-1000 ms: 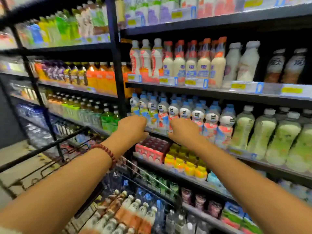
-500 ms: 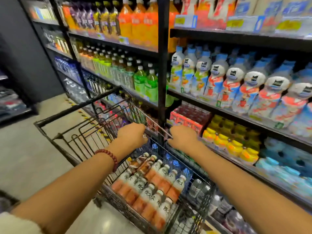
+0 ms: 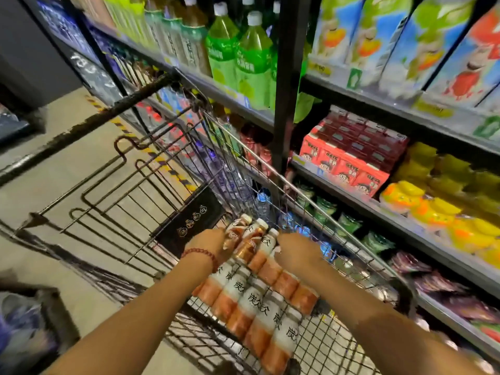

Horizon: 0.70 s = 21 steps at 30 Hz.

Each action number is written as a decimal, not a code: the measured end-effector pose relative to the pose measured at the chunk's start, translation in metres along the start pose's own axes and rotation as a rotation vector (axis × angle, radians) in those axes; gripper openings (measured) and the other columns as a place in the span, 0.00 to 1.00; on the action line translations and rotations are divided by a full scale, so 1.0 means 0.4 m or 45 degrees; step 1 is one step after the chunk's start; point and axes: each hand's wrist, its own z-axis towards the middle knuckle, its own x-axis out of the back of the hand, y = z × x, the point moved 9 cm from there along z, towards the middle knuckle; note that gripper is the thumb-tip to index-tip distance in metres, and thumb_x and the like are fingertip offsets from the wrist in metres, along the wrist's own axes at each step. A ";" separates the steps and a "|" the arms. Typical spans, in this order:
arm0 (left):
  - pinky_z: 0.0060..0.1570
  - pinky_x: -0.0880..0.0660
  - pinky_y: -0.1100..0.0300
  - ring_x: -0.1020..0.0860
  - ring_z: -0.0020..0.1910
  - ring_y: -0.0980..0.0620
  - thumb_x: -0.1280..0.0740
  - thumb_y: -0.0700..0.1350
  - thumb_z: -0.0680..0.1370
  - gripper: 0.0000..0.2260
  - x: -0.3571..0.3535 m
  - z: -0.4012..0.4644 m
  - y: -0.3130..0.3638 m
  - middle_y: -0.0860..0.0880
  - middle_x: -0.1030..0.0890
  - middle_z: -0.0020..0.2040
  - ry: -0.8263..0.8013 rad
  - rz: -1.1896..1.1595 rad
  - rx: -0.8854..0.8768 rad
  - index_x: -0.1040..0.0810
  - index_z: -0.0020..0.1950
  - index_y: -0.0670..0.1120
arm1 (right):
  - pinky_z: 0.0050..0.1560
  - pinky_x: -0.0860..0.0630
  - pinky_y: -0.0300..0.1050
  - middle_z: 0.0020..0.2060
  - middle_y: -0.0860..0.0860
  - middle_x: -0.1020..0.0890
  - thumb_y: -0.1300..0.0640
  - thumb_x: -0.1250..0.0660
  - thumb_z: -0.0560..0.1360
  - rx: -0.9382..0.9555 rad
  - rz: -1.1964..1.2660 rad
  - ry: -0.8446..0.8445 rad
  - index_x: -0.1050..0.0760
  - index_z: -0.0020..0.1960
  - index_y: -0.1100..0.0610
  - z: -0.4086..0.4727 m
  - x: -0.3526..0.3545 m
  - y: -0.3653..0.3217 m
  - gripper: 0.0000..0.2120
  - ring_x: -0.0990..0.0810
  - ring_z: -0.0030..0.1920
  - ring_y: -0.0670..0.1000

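2 hands (image 3: 208, 240) (image 3: 297, 251) at bottles (image 3: 251, 301) in cart (image 3: 130, 98)

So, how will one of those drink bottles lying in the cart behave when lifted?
Probably heavy for its size: the drink bottles look full. Round and lying sideways in the wire cart, one may roll once freed.

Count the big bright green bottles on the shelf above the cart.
2: one green bottle and a second right beside it, just left of the black post; more may be hidden behind.
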 end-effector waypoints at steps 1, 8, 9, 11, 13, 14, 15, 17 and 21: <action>0.55 0.25 0.53 0.24 0.59 0.43 0.38 0.52 0.78 0.19 -0.023 0.039 -0.010 0.43 0.23 0.61 -0.020 -0.019 0.000 0.30 0.65 0.44 | 0.41 0.31 0.44 0.51 0.55 0.20 0.60 0.40 0.77 -0.019 0.023 -0.029 0.25 0.51 0.59 0.035 -0.032 0.004 0.07 0.20 0.54 0.57; 0.56 0.27 0.51 0.24 0.59 0.41 0.36 0.49 0.76 0.18 -0.200 0.309 -0.055 0.41 0.23 0.60 -0.140 -0.073 -0.065 0.29 0.63 0.43 | 0.45 0.23 0.46 0.47 0.55 0.21 0.58 0.41 0.77 -0.170 0.222 -0.174 0.23 0.54 0.60 0.256 -0.228 0.011 0.11 0.20 0.53 0.57; 0.57 0.27 0.51 0.24 0.60 0.41 0.36 0.48 0.76 0.17 -0.221 0.342 -0.061 0.40 0.23 0.60 -0.149 -0.086 -0.066 0.28 0.63 0.43 | 0.45 0.24 0.46 0.49 0.56 0.20 0.59 0.41 0.77 -0.189 0.250 -0.204 0.23 0.55 0.60 0.286 -0.251 0.009 0.11 0.20 0.54 0.57; 0.58 0.29 0.50 0.26 0.61 0.40 0.37 0.47 0.77 0.17 -0.261 0.402 -0.074 0.40 0.25 0.62 -0.179 -0.097 -0.062 0.30 0.63 0.42 | 0.40 0.26 0.42 0.49 0.55 0.21 0.58 0.42 0.77 -0.211 0.319 -0.242 0.24 0.46 0.56 0.345 -0.304 0.003 0.08 0.21 0.56 0.57; 0.61 0.30 0.49 0.28 0.63 0.40 0.38 0.48 0.78 0.18 -0.302 0.450 -0.083 0.40 0.28 0.64 -0.225 -0.063 -0.084 0.33 0.65 0.41 | 0.37 0.27 0.40 0.44 0.52 0.23 0.56 0.41 0.77 -0.270 0.436 -0.247 0.33 0.34 0.51 0.391 -0.353 0.002 0.13 0.21 0.55 0.55; 0.62 0.31 0.50 0.30 0.64 0.40 0.39 0.48 0.79 0.19 -0.320 0.472 -0.087 0.40 0.30 0.65 -0.237 -0.040 -0.104 0.34 0.67 0.41 | 0.41 0.24 0.42 0.45 0.52 0.22 0.55 0.41 0.77 -0.314 0.488 -0.246 0.34 0.34 0.52 0.411 -0.376 0.001 0.13 0.21 0.54 0.55; 0.62 0.32 0.50 0.30 0.65 0.40 0.40 0.48 0.79 0.21 -0.335 0.493 -0.097 0.40 0.31 0.66 -0.235 -0.041 -0.104 0.36 0.69 0.40 | 0.45 0.23 0.43 0.47 0.53 0.20 0.54 0.41 0.77 -0.353 0.530 -0.238 0.32 0.37 0.53 0.431 -0.398 0.000 0.11 0.21 0.54 0.54; 0.61 0.32 0.51 0.29 0.64 0.39 0.38 0.48 0.78 0.25 -0.367 0.531 -0.119 0.38 0.30 0.66 -0.252 -0.125 -0.069 0.40 0.71 0.39 | 0.50 0.23 0.45 0.51 0.54 0.19 0.50 0.40 0.77 -0.419 0.599 -0.196 0.27 0.44 0.55 0.461 -0.419 -0.008 0.09 0.21 0.53 0.54; 0.57 0.28 0.52 0.25 0.59 0.39 0.28 0.47 0.71 0.31 -0.414 0.574 -0.127 0.38 0.25 0.61 -0.264 -0.377 -0.093 0.36 0.69 0.40 | 0.48 0.23 0.46 0.45 0.53 0.20 0.45 0.34 0.74 -0.585 0.923 -0.073 0.23 0.48 0.57 0.490 -0.453 -0.009 0.14 0.20 0.48 0.54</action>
